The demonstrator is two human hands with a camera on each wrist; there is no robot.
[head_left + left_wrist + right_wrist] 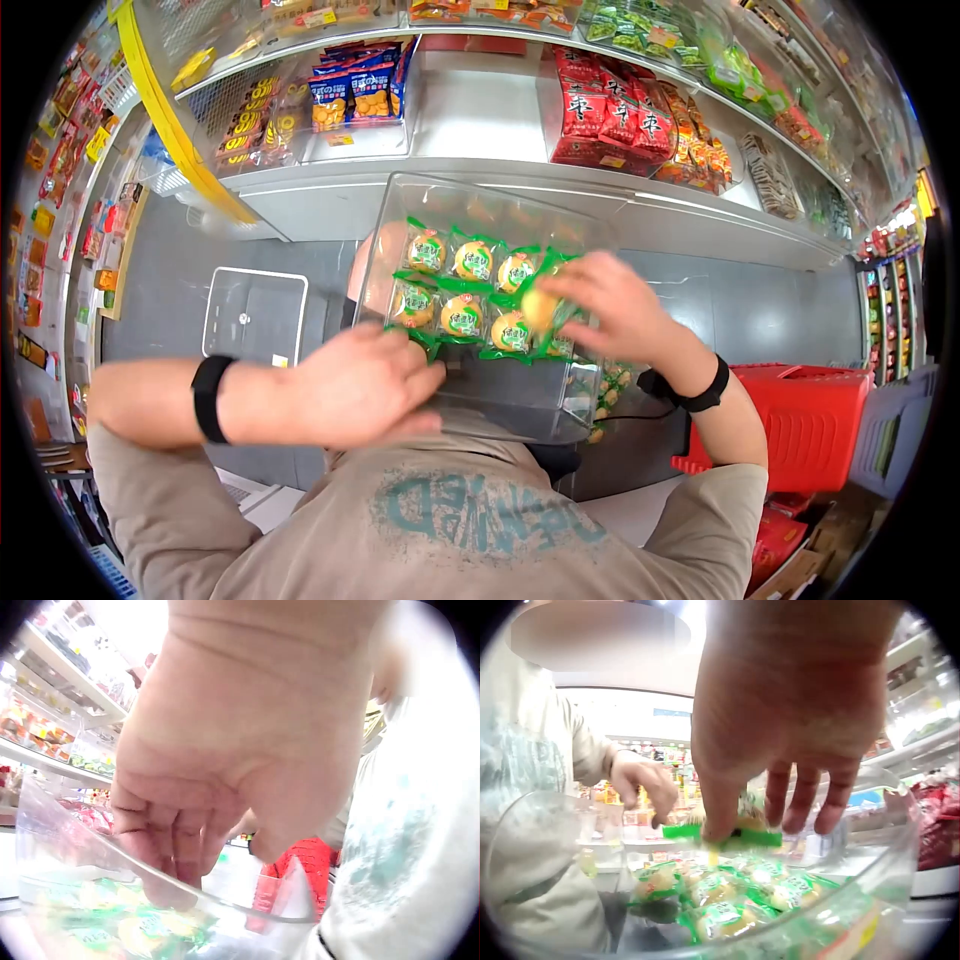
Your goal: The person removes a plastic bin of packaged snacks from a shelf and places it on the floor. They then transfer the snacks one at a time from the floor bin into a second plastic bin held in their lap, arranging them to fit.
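A clear plastic bin [505, 405] stands in front of the person's chest, tilted in the head view. Inside, wrapped round cakes [462, 317] in clear and green packets lie in two rows. My right hand [615, 305] pinches one wrapped cake [540, 310] between thumb and fingers over the right end of the rows. In the right wrist view, the green wrapper edge [761, 838] of that cake shows above the other packets. The left hand [375, 385] hangs at the bin's near left side, its fingers loosely bent over the rim [225, 904] and holding nothing.
Ahead is a shelf [470, 120] with red snack bags [610, 110] and blue snack bags [355, 90]. An open clear box [255, 310] sits on the floor at left. Red plastic baskets [800, 420] stand at right. More green packets [615, 385] lie beside the bin.
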